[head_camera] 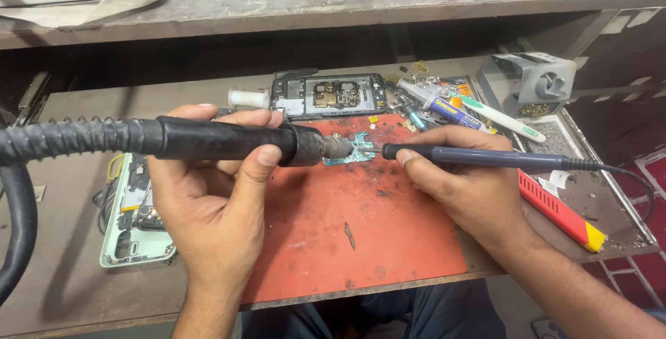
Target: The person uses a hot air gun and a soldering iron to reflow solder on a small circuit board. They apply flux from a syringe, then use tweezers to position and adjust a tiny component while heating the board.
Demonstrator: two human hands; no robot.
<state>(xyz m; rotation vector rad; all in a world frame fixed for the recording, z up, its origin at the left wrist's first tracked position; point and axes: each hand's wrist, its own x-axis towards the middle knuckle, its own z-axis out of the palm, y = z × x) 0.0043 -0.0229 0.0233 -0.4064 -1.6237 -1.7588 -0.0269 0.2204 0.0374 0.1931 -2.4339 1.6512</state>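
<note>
Black and thick, a hot-air handpiece (pixel 229 141) lies across the left hand (pixel 208 193), whose fingers and thumb are wrapped around its barrel; a ribbed hose (pixel 69 138) runs off from it to the left. Its metal nozzle (pixel 336 148) points at a small green circuit board (pixel 355 148) lying on the upper part of a red work mat (pixel 361 221) on the tabletop (pixel 69 276). The right hand (pixel 458 179) is closed in a pen-like grip around a slim dark soldering iron (pixel 485 157), whose tip meets the board's right edge, just beside the nozzle. A thin cable (pixel 635 183) trails from the iron to the right. Behind the mat lies an opened phone (pixel 329 95) with its insides showing, and beside the left wrist lies a pale green phone shell (pixel 135 214). Right of the mat sits a red and yellow tool (pixel 558 207), with tubes and syringes (pixel 461 110) further back.
</note>
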